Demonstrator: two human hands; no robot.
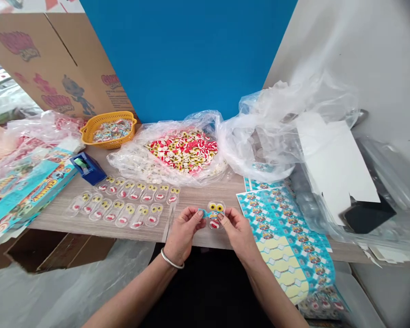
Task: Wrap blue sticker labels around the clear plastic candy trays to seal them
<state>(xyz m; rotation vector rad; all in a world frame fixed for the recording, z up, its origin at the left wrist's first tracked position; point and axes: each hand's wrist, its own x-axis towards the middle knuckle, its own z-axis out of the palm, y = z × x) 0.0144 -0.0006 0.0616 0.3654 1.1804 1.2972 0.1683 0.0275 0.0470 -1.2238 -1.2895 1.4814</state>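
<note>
Near the table's front edge, both hands are closed around one small clear blister pack (216,207) with two yellow eye candies at its top and a red-and-white lips candy below. A blue printed sticker (210,214) crosses the middle of the pack. My left hand (185,230) pinches the sticker's left end between thumb and fingers. On the right side, my right hand (237,230) grips the pack, its thumb pressed on the sticker. Left of my hands lie two rows of similar filled blister packs (123,215). Sheets of blue stickers (263,209) lie to the right, partly peeled to yellowish backing.
Behind my hands, an open plastic bag (130,159) holds loose candies (186,152). A yellow basket (107,142) and blue tape dispenser (89,168) stand left, near a printed display box (37,196). Crumpled plastic (259,150) and white card (338,168) crowd the right.
</note>
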